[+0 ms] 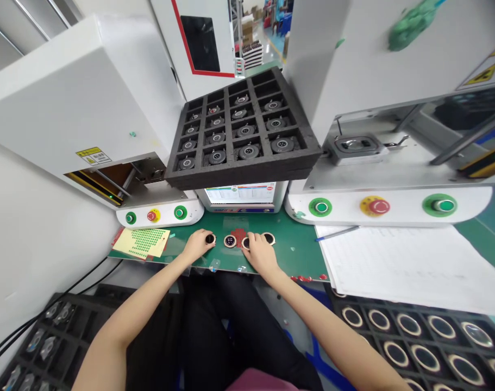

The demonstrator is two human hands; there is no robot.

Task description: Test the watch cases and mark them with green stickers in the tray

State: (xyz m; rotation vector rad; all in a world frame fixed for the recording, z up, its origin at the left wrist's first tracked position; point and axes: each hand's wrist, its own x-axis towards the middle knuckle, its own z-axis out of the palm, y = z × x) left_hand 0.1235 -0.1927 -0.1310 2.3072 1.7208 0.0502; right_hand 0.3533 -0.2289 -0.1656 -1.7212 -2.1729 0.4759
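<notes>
On the green work mat (296,247), my left hand (197,245) has its fingers closed around a small round watch part (210,239) with a dark face. To the right of it lies a gold-rimmed watch case (230,241), apart from both hands. My right hand (261,254) grips another gold-rimmed watch case (246,244) at its edge, the fingers partly covering it. Just behind that hand rests one more watch case (269,238), partly hidden by the fingers.
A black foam tray (247,172) of watch bodies stands tilted above the screen (241,194). White machines (247,32) with button panels flank it. A yellow sticker sheet (143,242) lies left; papers (394,266) and a pen (337,233) lie right. More trays (377,339) sit lower right and left.
</notes>
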